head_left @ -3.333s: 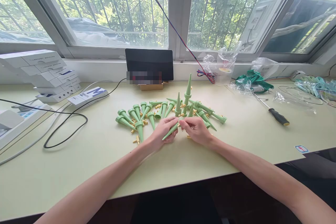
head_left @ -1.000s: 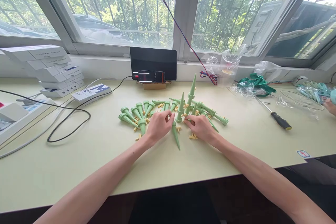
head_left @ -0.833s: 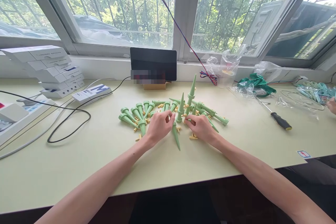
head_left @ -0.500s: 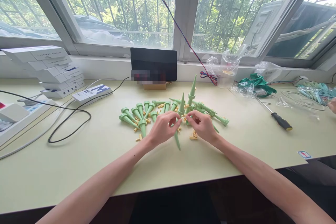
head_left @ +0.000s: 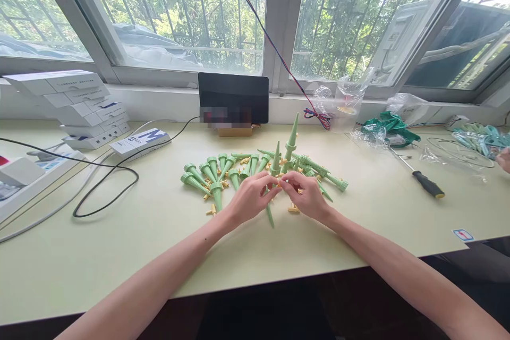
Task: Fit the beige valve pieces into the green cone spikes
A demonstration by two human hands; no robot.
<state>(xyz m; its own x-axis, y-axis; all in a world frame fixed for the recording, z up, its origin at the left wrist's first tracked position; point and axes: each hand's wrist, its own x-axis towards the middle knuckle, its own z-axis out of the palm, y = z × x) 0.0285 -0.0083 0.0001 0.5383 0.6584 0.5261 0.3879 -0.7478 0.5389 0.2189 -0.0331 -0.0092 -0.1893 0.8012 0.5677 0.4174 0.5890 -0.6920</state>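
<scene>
My left hand (head_left: 252, 195) and my right hand (head_left: 303, 194) meet fingertip to fingertip, each closed in a pinch. Between them shows a small yellow plastic piece (head_left: 279, 183), mostly hidden by the fingers. A green plastic spike (head_left: 270, 216) points toward me below my left hand, its upper end covered. Just beyond the fingers, two green ribbed spikes stand tip up, a shorter one (head_left: 275, 158) and a taller one (head_left: 292, 138). More green spikes (head_left: 207, 171) lie spread to the left and right, with loose yellow T-shaped pieces (head_left: 211, 210) among them.
A black-handled screwdriver (head_left: 427, 184) and green plastic wrapping (head_left: 392, 130) lie on the right. A dark screen (head_left: 233, 96) stands at the back. White boxes (head_left: 85, 109), a black cable (head_left: 104, 172) and a power strip (head_left: 27, 183) occupy the left. Another person's hand (head_left: 503, 159) shows at the right edge.
My hands have come together, the fingertips now touching around the small yellow piece. My right hand has moved slightly left and down. The standing spikes have stayed put.
</scene>
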